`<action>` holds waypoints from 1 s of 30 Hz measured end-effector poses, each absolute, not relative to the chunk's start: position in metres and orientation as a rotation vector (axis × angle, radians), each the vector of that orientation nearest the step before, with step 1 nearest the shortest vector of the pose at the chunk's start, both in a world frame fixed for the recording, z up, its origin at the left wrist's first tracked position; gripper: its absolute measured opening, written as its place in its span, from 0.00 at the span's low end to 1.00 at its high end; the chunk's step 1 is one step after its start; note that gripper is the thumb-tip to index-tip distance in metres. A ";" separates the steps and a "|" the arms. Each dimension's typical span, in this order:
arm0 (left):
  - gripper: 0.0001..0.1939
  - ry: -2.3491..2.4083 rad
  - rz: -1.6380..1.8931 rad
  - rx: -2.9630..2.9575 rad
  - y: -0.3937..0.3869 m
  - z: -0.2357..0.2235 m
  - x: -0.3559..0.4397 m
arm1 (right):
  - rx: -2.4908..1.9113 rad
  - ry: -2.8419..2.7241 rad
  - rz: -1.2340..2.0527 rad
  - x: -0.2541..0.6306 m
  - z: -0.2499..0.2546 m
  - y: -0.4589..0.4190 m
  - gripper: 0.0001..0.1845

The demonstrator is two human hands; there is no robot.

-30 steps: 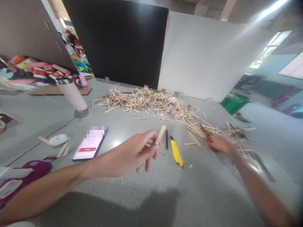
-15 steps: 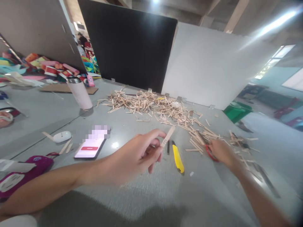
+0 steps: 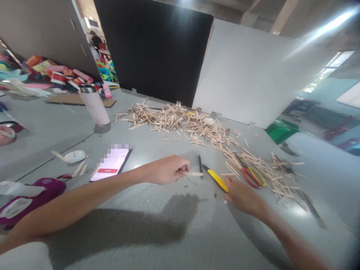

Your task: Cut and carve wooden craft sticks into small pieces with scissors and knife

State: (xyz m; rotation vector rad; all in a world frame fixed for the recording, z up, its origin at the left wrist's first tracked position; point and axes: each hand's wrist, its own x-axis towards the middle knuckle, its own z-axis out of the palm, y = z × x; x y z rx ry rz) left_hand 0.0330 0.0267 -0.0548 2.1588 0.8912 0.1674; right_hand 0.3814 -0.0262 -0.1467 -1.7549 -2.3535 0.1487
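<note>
From here I have the left hand (image 3: 171,169), knuckles up, pinching a wooden stick (image 3: 195,174) left of the yellow cutter (image 3: 217,180). My right hand (image 3: 242,195) (angled inward) is curled on the cutter's near end.

- Rocking a bare left hand (image 3: 170,169) and left forearm (image 3: 81,204)
- Right hand (image 3: 243,195) bare too
- Smooth white patch (image 3: 26,257), bottom left, can't really tell if sleeve

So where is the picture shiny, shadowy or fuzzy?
In the head view, glare streaks the upper right; a shadow stretches on the table below the left hand; the right forearm looks blurry, and square blocks hide the far end of the phone.
</note>
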 end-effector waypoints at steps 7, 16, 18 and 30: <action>0.06 0.814 -0.087 2.082 0.054 -0.130 0.053 | -1.699 -2.470 0.210 0.365 -0.133 -0.016 0.06; 0.07 0.705 -0.056 2.061 0.061 -0.134 0.052 | -1.334 -2.465 0.524 0.352 -0.090 -0.027 0.16; 0.06 0.706 -0.066 2.053 0.061 -0.135 0.052 | -1.302 -2.481 0.510 0.349 -0.096 -0.028 0.16; 0.07 0.683 -0.083 2.072 0.064 -0.140 0.052 | -1.244 -2.493 0.405 0.349 -0.102 -0.025 0.18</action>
